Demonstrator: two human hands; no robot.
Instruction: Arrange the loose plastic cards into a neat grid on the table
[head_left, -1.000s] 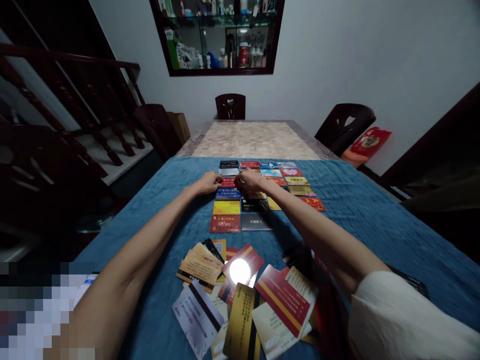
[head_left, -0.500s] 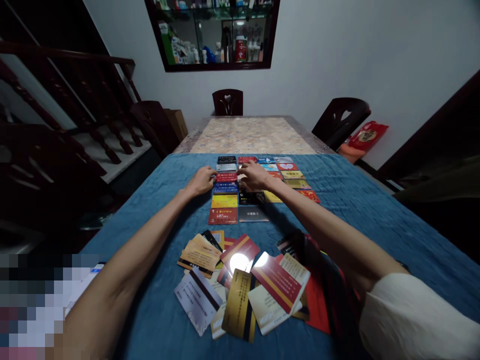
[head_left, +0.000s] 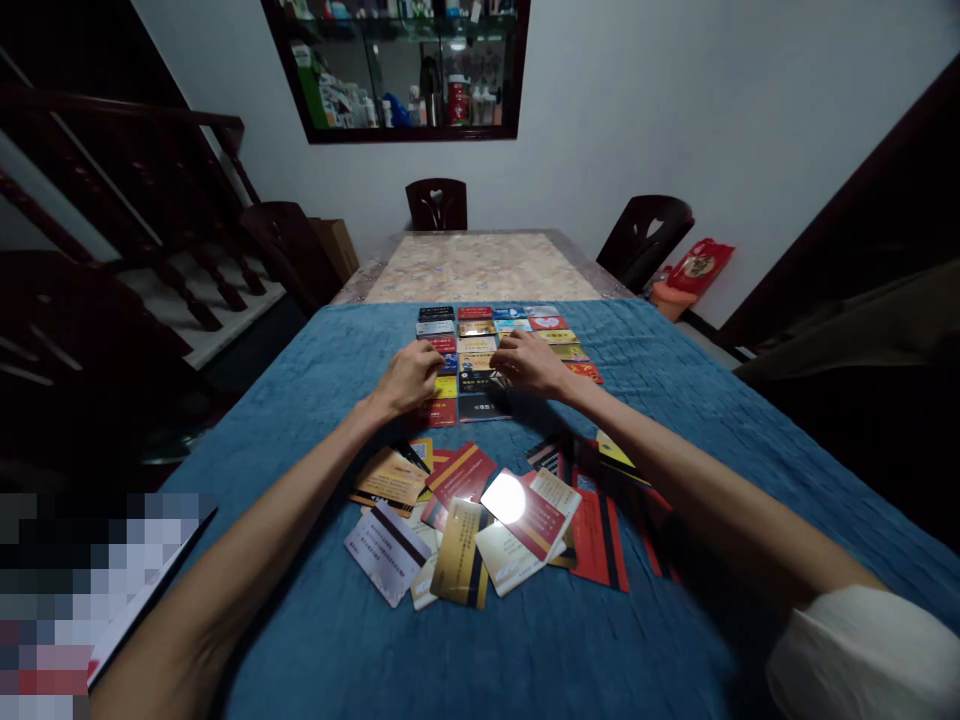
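Observation:
Several plastic cards lie in rows and columns on the blue tablecloth (head_left: 315, 500). My left hand (head_left: 409, 378) is at the left column, its loosely bent fingertips over a blue card (head_left: 450, 363) and beside a yellow card (head_left: 446, 387). My right hand (head_left: 531, 362) covers part of the third column. Its bent fingers reach down to the right edge of a black VIP card (head_left: 476, 382). Neither hand visibly lifts a card. A dark grey card (head_left: 484, 407) and a red card (head_left: 439, 412) form the front row. Closer to me is a loose pile of overlapping cards (head_left: 459, 555).
Beyond the cloth is the bare marble-patterned tabletop (head_left: 480, 265). Dark wooden chairs (head_left: 436, 205) surround the table. A red bag (head_left: 701, 265) stands by an orange bin at right. A wall cabinet (head_left: 412, 80) holds bottles and jars. Stair railings (head_left: 150, 200) are at left.
Both hands have moved nearer to me along the rows of cards, from the middle rows toward the front ones. The view has shifted slightly. The loose pile looks unchanged.

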